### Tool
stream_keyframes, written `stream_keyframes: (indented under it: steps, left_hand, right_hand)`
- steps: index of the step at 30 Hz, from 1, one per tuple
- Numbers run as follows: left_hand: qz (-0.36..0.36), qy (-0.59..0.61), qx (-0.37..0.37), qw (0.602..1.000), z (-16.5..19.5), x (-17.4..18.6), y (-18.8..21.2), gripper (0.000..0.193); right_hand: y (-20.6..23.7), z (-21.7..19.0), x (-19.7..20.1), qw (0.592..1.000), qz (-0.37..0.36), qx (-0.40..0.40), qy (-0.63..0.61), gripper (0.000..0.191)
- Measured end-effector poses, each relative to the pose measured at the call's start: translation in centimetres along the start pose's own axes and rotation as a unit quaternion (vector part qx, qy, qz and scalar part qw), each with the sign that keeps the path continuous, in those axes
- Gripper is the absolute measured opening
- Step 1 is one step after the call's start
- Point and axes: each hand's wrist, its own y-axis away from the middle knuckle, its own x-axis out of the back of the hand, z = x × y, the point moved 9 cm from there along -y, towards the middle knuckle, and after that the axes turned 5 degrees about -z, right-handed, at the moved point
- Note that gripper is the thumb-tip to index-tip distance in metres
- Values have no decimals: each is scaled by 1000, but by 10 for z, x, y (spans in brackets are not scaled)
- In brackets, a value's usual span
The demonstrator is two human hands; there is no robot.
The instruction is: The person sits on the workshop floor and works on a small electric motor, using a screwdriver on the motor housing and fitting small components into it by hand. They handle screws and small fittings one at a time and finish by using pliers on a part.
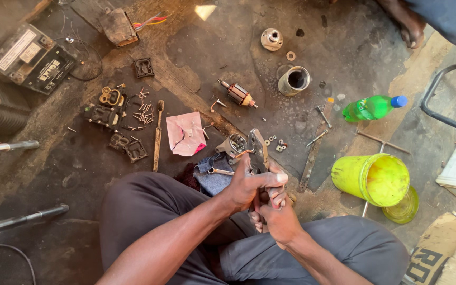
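Oily floor [228, 47] carries armature [237, 94], green bottle [373, 107], yellow bucket [371, 178], screws [143, 112].

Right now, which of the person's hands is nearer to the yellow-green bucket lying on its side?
The right hand, though only slightly. It sits low in the clasp, on the side toward the bucket. The left hand wraps over it from the far side, a little farther off.

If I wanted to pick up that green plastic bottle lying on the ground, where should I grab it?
Probably around the middle of the green bottle, coming down from above. It lies on its side on the floor, blue cap pointing right, so the round body is open on both long sides for fingers to close across. The cap end is narrower and likely slips more easily.
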Motion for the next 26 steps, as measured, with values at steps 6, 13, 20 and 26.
stream_keyframes:
  steps: [6,13,20,26]
  left_hand:
    - [3,4,-7,1000,-5,8,-3,18]
    - [43,-149,-64,986,18,2,-17,33]
    - [139,-380,-293,866,106,0,3,65]
    - [161,-568,-303,748,124,-12,19,25]
  right_hand:
    - [0,-7,-10,999,-32,32,-5,20]
    - [6,-48,-16,996,-33,86,9,31]
    - [16,-94,0,983,3,145,109,38]
    - [12,-79,5,975,-42,163,146,21]
